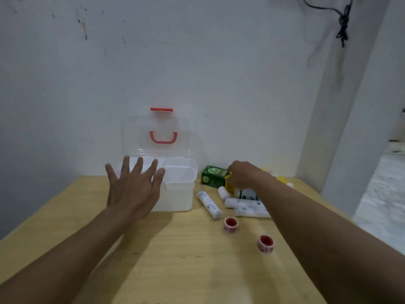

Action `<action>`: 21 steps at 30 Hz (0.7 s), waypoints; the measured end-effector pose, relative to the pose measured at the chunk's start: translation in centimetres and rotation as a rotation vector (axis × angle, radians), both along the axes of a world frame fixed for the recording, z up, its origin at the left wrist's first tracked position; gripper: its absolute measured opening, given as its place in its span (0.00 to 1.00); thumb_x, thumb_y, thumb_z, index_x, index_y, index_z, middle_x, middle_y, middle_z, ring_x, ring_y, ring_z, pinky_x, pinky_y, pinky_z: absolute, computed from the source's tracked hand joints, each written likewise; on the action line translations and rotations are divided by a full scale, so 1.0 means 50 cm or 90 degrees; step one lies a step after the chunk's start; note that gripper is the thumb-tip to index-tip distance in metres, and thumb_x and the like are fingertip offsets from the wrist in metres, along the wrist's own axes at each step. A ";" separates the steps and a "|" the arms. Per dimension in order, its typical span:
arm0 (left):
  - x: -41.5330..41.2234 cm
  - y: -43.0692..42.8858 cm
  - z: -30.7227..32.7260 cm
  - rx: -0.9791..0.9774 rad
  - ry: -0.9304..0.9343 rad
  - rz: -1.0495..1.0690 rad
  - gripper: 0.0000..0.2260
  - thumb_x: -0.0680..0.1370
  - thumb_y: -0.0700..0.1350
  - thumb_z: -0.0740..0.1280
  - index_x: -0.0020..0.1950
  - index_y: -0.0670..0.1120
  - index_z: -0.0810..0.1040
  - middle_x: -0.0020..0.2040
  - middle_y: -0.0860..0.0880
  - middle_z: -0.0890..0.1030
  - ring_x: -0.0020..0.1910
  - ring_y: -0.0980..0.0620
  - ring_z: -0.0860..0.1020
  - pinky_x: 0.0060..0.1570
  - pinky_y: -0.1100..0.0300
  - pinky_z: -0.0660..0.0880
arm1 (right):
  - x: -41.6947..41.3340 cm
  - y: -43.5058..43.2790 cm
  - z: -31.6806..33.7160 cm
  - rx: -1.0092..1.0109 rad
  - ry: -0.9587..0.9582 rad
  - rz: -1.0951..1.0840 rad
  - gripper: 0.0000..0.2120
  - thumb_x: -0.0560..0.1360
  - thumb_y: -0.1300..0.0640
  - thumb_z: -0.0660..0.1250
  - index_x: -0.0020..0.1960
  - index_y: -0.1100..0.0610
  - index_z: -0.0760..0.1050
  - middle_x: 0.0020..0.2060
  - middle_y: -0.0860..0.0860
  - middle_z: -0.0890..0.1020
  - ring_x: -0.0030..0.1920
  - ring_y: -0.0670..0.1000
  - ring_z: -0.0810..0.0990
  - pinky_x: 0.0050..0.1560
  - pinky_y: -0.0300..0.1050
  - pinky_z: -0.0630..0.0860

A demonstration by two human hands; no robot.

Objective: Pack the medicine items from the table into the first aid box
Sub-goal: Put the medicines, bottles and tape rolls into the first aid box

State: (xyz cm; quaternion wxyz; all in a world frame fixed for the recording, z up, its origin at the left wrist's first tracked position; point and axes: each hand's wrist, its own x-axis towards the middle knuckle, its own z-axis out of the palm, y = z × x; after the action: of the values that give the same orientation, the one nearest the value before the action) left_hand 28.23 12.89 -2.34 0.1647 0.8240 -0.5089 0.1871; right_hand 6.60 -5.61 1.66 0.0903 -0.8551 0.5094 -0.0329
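Head view: the first aid box (175, 189) is seen open on the table (175, 260), the left hand (133, 191) held spread and empty before it. The right hand (243, 174) is curled among the medicine items beside the green carton (213, 176); whether anything is gripped cannot be told.

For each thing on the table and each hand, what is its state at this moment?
first aid box: open, clear lid upright
green carton: lying, closed
bandage rolls: lying loose
tape rolls: on table, apart
left hand: open, fingers spread, holds nothing
right hand: closing on something yellow beside the carton; grip unclear
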 end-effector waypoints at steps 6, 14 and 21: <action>-0.004 0.001 -0.006 -0.031 0.009 0.001 0.33 0.77 0.66 0.33 0.77 0.59 0.60 0.78 0.48 0.61 0.79 0.44 0.49 0.73 0.34 0.38 | -0.012 -0.024 -0.017 -0.041 0.015 0.028 0.21 0.74 0.54 0.67 0.66 0.54 0.72 0.59 0.54 0.78 0.55 0.55 0.78 0.55 0.52 0.79; -0.004 0.010 -0.001 -0.072 0.034 -0.009 0.34 0.77 0.65 0.35 0.77 0.56 0.62 0.77 0.48 0.64 0.79 0.45 0.51 0.74 0.36 0.40 | -0.026 -0.008 0.044 -0.129 -0.073 0.047 0.21 0.74 0.52 0.70 0.64 0.60 0.75 0.60 0.58 0.78 0.57 0.57 0.77 0.56 0.51 0.76; -0.005 0.020 0.002 -0.048 0.053 0.012 0.32 0.78 0.63 0.35 0.78 0.56 0.59 0.79 0.46 0.61 0.79 0.44 0.48 0.74 0.37 0.38 | -0.051 0.042 0.169 -0.197 -0.133 0.052 0.22 0.73 0.51 0.71 0.65 0.57 0.75 0.62 0.57 0.78 0.58 0.57 0.77 0.50 0.46 0.73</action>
State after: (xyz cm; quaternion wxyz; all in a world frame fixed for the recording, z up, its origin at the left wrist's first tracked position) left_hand 27.97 13.87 -2.24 0.2149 0.8289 -0.4865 0.1731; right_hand 4.04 -3.52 10.12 0.0111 -0.8706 0.4512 -0.1960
